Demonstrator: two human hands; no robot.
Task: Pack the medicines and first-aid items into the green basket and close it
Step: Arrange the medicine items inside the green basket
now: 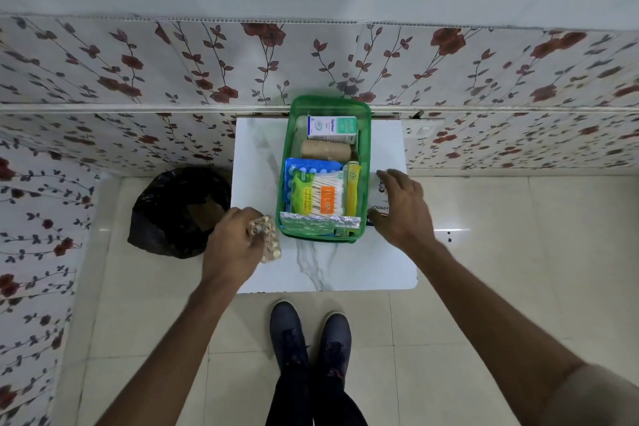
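The green basket point(366, 135) stands open on the white marble table point(256, 156). Inside lie a white and teal medicine box point(332, 129), a tan bandage roll point(325, 151), a blue blister pack point(304, 168), a cotton bud packet point(318, 195), a yellow tube point(352, 188) and a silver blister strip point(320, 221). My left hand point(235, 242) grips a clear strip of yellowish tablets point(271, 245) just left of the basket's near corner. My right hand point(401, 207) rests with spread fingers on a white packet point(377, 192) lying right of the basket.
A black bin bag point(173, 211) sits on the floor left of the table. The table backs onto a floral wall with a socket point(423, 131) at the right. My shoes point(311, 332) stand on the tiled floor at the table's front edge.
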